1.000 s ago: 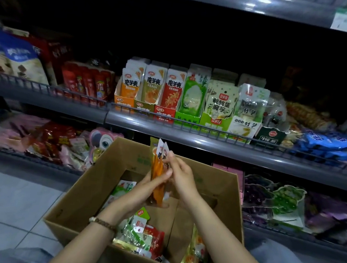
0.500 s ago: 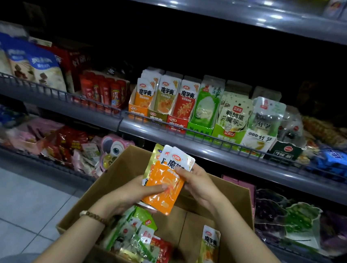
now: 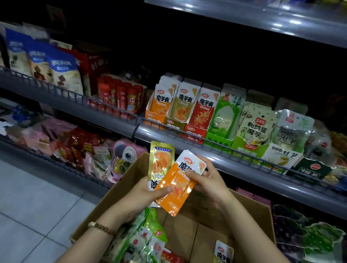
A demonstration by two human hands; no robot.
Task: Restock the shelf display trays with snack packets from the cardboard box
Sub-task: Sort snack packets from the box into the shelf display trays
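I hold a small stack of snack packets above the open cardboard box (image 3: 249,215). The front orange packet (image 3: 179,187) faces me; a gold-yellow packet (image 3: 159,161) stands behind it at the left. My left hand (image 3: 141,196) grips the stack's lower end, thumb across the orange packet. My right hand (image 3: 210,181) pinches the stack's upper right corner. The box holds more packets: green and red ones (image 3: 149,243) at the left, one yellow packet (image 3: 222,261) at the right. On the shelf ahead stand display trays: orange (image 3: 155,117), gold (image 3: 174,124), red (image 3: 196,131), green (image 3: 218,139).
A wire rail (image 3: 240,150) runs along the shelf's front edge above the box. Blue bags (image 3: 62,67) and red tubes (image 3: 119,94) fill the shelf's left part. The lower shelf (image 3: 71,145) holds mixed sweets. Grey floor tiles (image 3: 13,200) lie at the left.
The stack rose out of the box and turned face-on to me. The gold packet now fans out to the left behind the orange one. My view moved closer to the shelf.
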